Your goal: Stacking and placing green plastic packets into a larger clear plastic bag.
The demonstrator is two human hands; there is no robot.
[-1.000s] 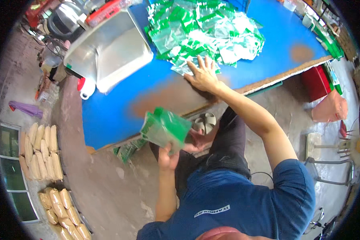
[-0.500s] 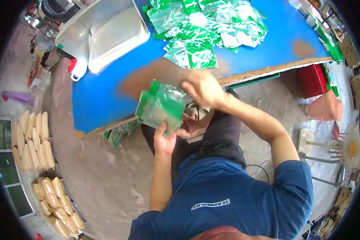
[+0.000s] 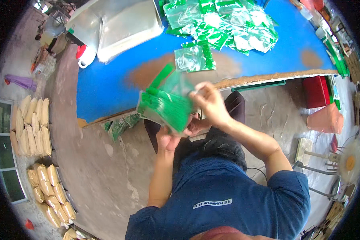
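Note:
Above my lap, my left hand (image 3: 167,140) is closed on the lower edge of a small stack of green-and-clear plastic bags (image 3: 166,110). My right hand (image 3: 213,106) has its thumb and fingers pinched together at the right side of a clear bag (image 3: 178,83), which stands up from the top of the stack and is smeared by motion. Beyond my hands, a heap of similar green-and-clear bags (image 3: 224,24) covers the far part of the blue table (image 3: 104,94). One flat bag (image 3: 190,59) lies at the heap's near side.
Metal trays (image 3: 128,30) and a white container with a red part (image 3: 86,57) stand on the table's left. Under the right side are a red box (image 3: 317,92) and an orange bin (image 3: 326,119). A fan (image 3: 349,162) is at far right. Filled brown sacks (image 3: 52,192) are stacked left.
My right hand has come back from the table edge to the stack and now pinches a bag there. A bag now lies at the near side of the heap. The view has shifted slightly.

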